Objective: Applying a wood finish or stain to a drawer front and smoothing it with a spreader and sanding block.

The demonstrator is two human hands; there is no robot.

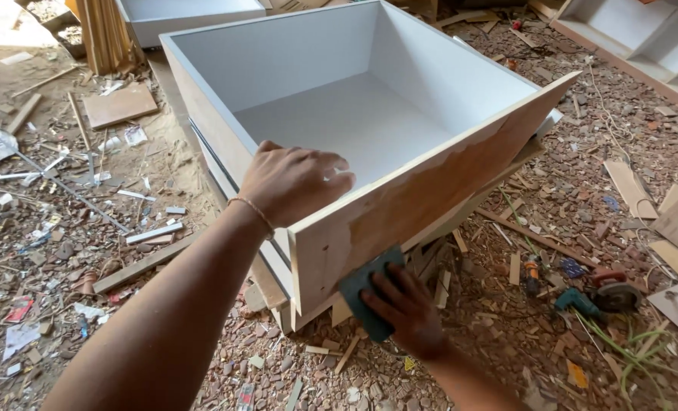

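A large open box [445,171] with a white inside and bare brown plywood outside sits tilted on stacked boards. My left hand [293,183] rests on its near corner, fingers curled over the top edge. My right hand [407,308] presses a dark teal sanding pad [363,293] flat against the lower part of the plywood face, near the corner. A thin cord bracelet circles my left wrist.
Wood scraps, chips and sawdust cover the floor all around. A power tool with a round disc [609,293] lies at the right beside green cable. A second white box [179,15] stands at the back, white shelving [643,46] at the upper right.
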